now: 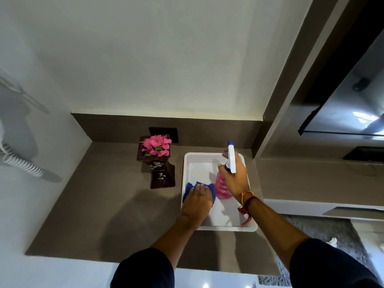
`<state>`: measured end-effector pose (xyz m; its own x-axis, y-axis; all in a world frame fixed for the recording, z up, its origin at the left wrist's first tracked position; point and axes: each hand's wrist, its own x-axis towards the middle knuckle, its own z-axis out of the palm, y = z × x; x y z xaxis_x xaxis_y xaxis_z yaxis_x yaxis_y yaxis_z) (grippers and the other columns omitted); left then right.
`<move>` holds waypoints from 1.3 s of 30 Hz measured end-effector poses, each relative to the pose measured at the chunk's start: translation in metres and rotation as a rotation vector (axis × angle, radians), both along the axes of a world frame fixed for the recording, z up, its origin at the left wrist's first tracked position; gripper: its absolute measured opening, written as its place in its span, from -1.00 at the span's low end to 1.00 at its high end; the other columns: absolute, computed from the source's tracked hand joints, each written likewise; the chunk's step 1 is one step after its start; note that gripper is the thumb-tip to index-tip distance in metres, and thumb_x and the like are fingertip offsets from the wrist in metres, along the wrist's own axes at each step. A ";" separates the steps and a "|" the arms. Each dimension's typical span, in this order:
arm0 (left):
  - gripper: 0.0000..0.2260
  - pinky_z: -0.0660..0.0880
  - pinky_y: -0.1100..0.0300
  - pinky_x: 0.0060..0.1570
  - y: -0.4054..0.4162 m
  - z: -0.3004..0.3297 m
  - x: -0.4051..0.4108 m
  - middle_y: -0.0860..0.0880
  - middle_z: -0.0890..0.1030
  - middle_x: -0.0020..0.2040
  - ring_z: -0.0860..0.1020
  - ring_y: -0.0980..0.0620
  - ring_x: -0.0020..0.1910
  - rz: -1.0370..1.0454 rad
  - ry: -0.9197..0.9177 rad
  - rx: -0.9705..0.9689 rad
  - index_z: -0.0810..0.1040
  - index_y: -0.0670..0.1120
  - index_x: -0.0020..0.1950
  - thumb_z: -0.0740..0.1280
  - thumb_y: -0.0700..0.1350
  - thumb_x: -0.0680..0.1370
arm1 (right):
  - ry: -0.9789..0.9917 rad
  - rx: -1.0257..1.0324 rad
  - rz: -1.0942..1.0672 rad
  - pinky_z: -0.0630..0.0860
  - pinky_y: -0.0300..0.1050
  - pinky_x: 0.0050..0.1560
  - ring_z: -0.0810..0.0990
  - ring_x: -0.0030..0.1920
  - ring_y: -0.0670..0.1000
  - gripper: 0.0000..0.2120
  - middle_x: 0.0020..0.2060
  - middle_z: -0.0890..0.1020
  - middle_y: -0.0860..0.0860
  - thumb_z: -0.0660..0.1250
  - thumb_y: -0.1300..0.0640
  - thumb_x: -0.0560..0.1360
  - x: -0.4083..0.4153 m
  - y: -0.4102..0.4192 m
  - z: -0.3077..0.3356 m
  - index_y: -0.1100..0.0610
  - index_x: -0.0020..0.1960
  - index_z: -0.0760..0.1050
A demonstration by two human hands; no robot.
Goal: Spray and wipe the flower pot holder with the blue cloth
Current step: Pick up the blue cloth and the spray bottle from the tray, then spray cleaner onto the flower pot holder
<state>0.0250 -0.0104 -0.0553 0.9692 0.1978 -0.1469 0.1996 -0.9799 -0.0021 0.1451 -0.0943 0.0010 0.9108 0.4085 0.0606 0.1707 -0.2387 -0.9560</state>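
Observation:
A dark red-brown flower pot holder (pixel 161 173) with pink flowers (pixel 156 145) on top stands on the grey counter (pixel 108 204), left of a white tray (pixel 220 221). The blue cloth (pixel 190 187) lies at the tray's left rim, and my left hand (pixel 197 201) rests on it with fingers curled over it. My right hand (pixel 233 179) grips the neck of a pink spray bottle (pixel 222 189) with a white and blue trigger head; the bottle stands upright in the tray. Both hands are to the right of the holder, apart from it.
A black wall socket plate (pixel 173 133) sits behind the holder. A white coiled cord (pixel 19 162) hangs at the left wall. A dark screen (pixel 349 113) and a lower shelf (pixel 324 183) lie to the right. A grey rug (pixel 324 229) covers the floor below.

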 end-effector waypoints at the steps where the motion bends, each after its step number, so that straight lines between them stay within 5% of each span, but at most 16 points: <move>1: -0.48 0.33 -0.06 0.43 0.003 0.007 -0.005 -0.26 0.46 0.42 0.42 -0.23 0.41 -0.008 -0.068 -0.008 0.33 -0.25 0.46 0.39 -0.12 0.56 | -0.020 -0.006 0.007 0.48 -0.55 -0.24 0.60 -0.13 -0.12 -0.54 0.00 0.55 -0.10 0.35 0.21 0.52 -0.002 0.000 0.004 0.11 0.38 0.34; 6: -0.39 0.57 -0.12 0.18 0.018 0.040 -0.038 -0.25 0.65 0.20 0.62 -0.20 0.19 -0.045 -0.196 0.066 0.56 -0.27 0.29 0.61 -0.13 0.30 | -0.142 -0.044 0.066 0.51 -0.44 -0.32 0.61 -0.23 -0.06 -0.59 -0.23 0.54 -0.18 0.34 0.19 0.52 -0.016 0.009 0.038 0.00 0.32 0.33; 9: -0.30 0.38 -0.16 0.35 0.033 0.058 -0.064 -0.29 0.55 0.31 0.52 -0.24 0.32 0.044 -0.155 0.109 0.42 -0.28 0.40 0.58 -0.19 0.31 | -0.197 -0.120 0.129 0.60 -0.23 -0.23 0.60 -0.26 0.03 -0.63 -0.27 0.55 -0.09 0.34 0.12 0.49 -0.039 0.024 0.061 -0.08 0.25 0.33; 14: -0.42 0.13 -0.12 0.49 0.060 0.070 -0.122 -0.25 0.36 0.49 0.33 -0.19 0.48 0.192 -0.170 0.114 0.18 -0.24 0.53 0.33 -0.23 0.56 | -0.183 -0.236 0.177 0.65 0.08 -0.19 0.64 -0.25 0.07 -0.66 -0.23 0.65 0.01 0.29 -0.04 0.38 -0.109 0.051 0.069 -0.05 0.15 0.42; 29: -0.49 0.22 -0.03 0.48 0.077 0.072 -0.199 -0.19 0.39 0.44 0.38 -0.16 0.42 0.367 -0.135 0.011 0.21 -0.15 0.49 0.31 -0.13 0.58 | 0.047 -0.401 0.142 0.65 0.03 -0.10 0.64 -0.20 0.05 -0.75 -0.18 0.65 0.07 0.37 0.04 0.46 -0.204 0.077 0.018 0.13 0.08 0.49; 39: -0.43 0.13 -0.03 0.53 0.076 0.092 -0.171 -0.21 0.35 0.49 0.33 -0.15 0.46 0.276 -0.190 0.071 0.15 -0.20 0.53 0.32 -0.16 0.59 | 0.002 -0.213 0.088 0.64 0.02 -0.09 0.63 -0.18 0.04 -0.75 -0.17 0.64 0.04 0.37 0.13 0.45 -0.157 0.061 0.057 0.14 0.10 0.47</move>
<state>-0.1462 0.0658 0.0370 0.8862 0.4601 0.0544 0.4611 -0.8873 -0.0062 -0.0118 -0.0330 0.0577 0.8712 0.4895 -0.0374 0.1977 -0.4196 -0.8859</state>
